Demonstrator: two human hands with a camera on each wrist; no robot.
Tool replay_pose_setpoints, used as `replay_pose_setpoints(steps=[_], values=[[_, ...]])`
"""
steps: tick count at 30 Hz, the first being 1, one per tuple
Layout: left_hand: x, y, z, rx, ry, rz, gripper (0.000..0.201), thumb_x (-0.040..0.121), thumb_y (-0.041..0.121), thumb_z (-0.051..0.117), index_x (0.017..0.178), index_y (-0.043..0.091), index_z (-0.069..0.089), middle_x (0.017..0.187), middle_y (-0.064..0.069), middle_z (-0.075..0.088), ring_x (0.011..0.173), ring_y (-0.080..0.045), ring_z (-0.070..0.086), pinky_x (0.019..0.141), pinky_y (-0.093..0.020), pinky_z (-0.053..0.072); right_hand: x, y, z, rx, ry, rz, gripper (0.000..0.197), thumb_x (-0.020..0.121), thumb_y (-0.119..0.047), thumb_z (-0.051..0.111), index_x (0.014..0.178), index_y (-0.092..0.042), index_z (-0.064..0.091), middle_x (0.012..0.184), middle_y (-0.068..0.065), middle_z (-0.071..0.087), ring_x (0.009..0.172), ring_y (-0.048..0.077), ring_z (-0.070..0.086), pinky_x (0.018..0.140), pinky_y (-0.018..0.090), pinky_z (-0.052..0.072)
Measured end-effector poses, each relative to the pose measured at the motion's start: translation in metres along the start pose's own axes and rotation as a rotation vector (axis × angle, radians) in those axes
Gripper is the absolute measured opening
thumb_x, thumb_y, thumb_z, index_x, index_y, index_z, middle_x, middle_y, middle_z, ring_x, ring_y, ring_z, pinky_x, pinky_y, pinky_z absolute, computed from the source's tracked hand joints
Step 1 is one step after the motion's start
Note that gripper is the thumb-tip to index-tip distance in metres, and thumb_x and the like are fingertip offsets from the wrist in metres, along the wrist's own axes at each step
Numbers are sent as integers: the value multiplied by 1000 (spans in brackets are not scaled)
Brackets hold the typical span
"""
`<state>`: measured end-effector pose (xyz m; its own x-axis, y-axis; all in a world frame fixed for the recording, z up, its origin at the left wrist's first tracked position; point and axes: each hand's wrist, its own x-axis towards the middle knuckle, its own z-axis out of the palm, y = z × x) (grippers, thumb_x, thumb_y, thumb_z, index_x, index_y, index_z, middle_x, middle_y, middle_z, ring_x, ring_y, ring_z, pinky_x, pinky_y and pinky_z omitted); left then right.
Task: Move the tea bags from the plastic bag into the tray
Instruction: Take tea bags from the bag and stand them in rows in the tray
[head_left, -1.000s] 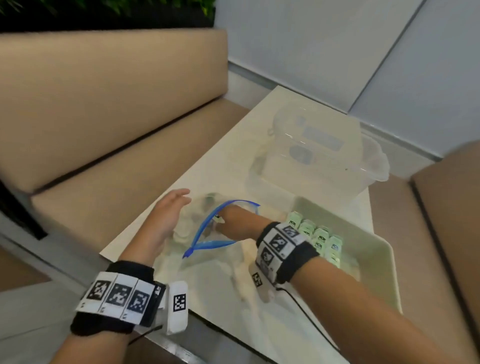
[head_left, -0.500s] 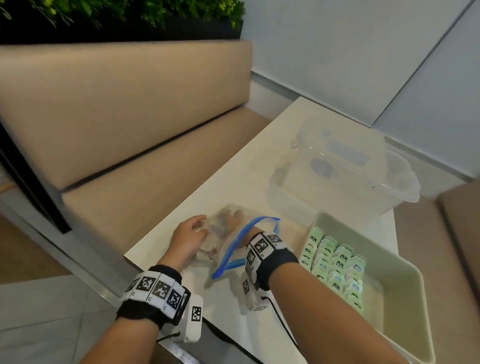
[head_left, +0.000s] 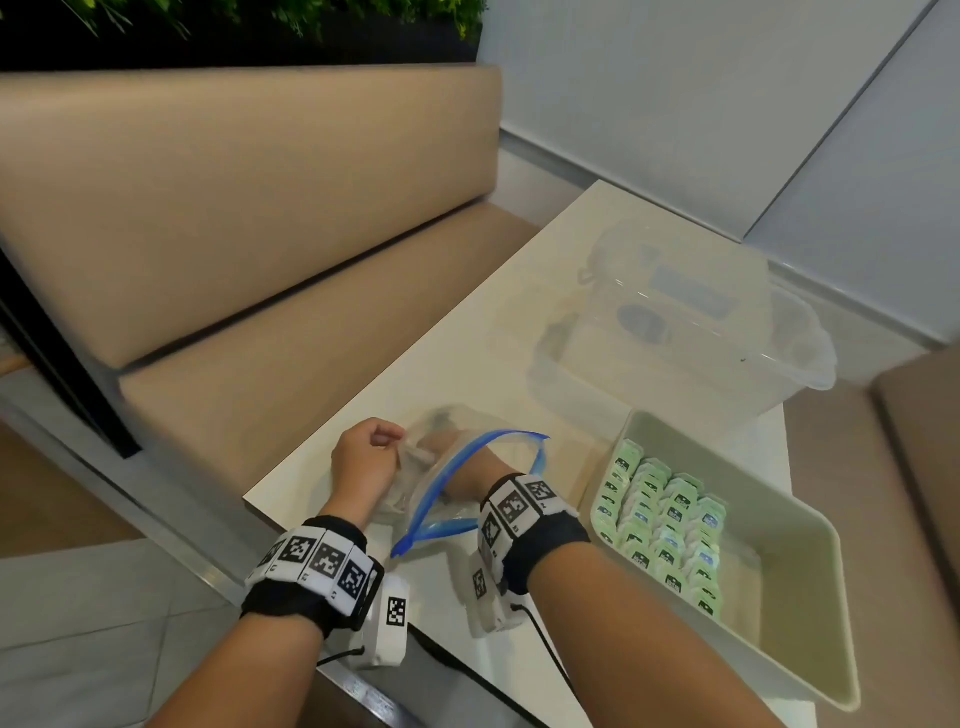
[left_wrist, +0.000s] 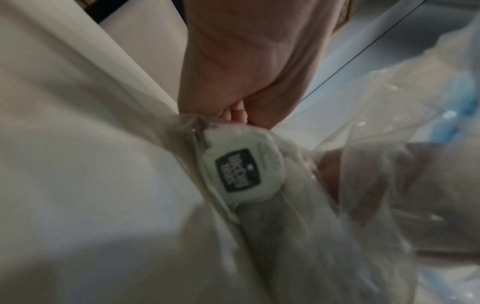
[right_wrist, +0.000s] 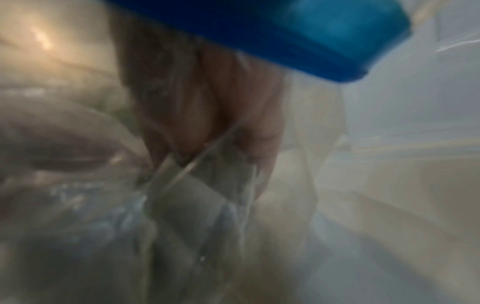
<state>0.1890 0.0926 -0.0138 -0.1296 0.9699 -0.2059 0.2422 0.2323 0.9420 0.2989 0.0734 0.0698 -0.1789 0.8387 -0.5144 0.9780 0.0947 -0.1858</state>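
Left hand (head_left: 363, 462) newly fisted; label unreadable.

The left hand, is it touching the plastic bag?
Touching. The head view shows the left hand with fingers curled, pinching the clear plastic bag at its side.

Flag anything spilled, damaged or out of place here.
Nothing stands out. The tea bags stand in neat rows in the tray; the plastic bag looks intact, pinched by the left hand, the right hand reaching inside.
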Motion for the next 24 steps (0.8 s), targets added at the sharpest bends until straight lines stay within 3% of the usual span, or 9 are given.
replay_pose_setpoints(steps=[2,4,5,8,12,14,18,21,24], values=[[2,-1,-1,-6,6,1,30,86,0,58,73,26,62,81,5,65,77,-15,60,69,-26,48,-2,10,1,55,-7,17,22,99,-16,38,99,-12,60,96,7,57,80,13,43,76,20,38],[4,-2,-3,-13,11,-9,30,85,-1,58,72,26,63,84,2,67,81,-18,62,78,-31,51,-5,18,0,79,-27,107,33,99,-22,38,71,-14,53,71,-1,51,71,15,46,61,20,33],[4,-1,-3,-21,12,-17,30,85,-2,58,73,26,63,86,0,67,81,-19,62,79,-32,52,-6,21,-1,105,-12,141,33,99,-26,38,76,-10,55,69,-2,50,77,18,49,61,21,32],[5,0,-3,-31,12,-24,31,85,-5,55,75,23,63,89,-4,67,84,-22,61,81,-34,51,-14,30,0,409,150,158,33,95,-30,50,113,-5,60,100,8,65,98,24,58,77,26,41],[4,0,-1,-52,10,-30,32,84,-8,52,76,20,64,90,-6,67,86,-22,60,83,-35,50,-19,36,9,713,230,173,15,89,-19,60,95,-6,59,69,0,56,64,13,52,86,37,48],[4,-1,-1,-72,16,-34,32,83,-9,52,75,20,64,90,-6,67,86,-22,60,83,-36,50,-23,36,9,665,182,173,15,90,-13,53,100,-2,58,69,2,56,65,16,55,89,39,49],[7,-2,0,-88,30,-36,33,82,-9,52,72,20,64,85,-4,66,82,-23,59,81,-34,48,-33,32,9,316,111,77,31,88,1,46,118,0,54,111,15,61,106,30,56,87,31,42],[8,-2,-1,-88,31,-40,34,83,-9,51,72,21,64,82,-1,64,82,-22,58,80,-33,48,-38,30,8,303,114,21,27,87,2,45,112,2,56,107,15,62,101,30,56,82,32,41],[9,-1,-3,-86,32,-44,33,83,-9,51,73,20,64,85,-3,66,84,-23,60,82,-35,49,-43,32,0,352,21,-31,23,92,-16,51,112,-7,57,112,9,61,100,24,57,84,30,44]])
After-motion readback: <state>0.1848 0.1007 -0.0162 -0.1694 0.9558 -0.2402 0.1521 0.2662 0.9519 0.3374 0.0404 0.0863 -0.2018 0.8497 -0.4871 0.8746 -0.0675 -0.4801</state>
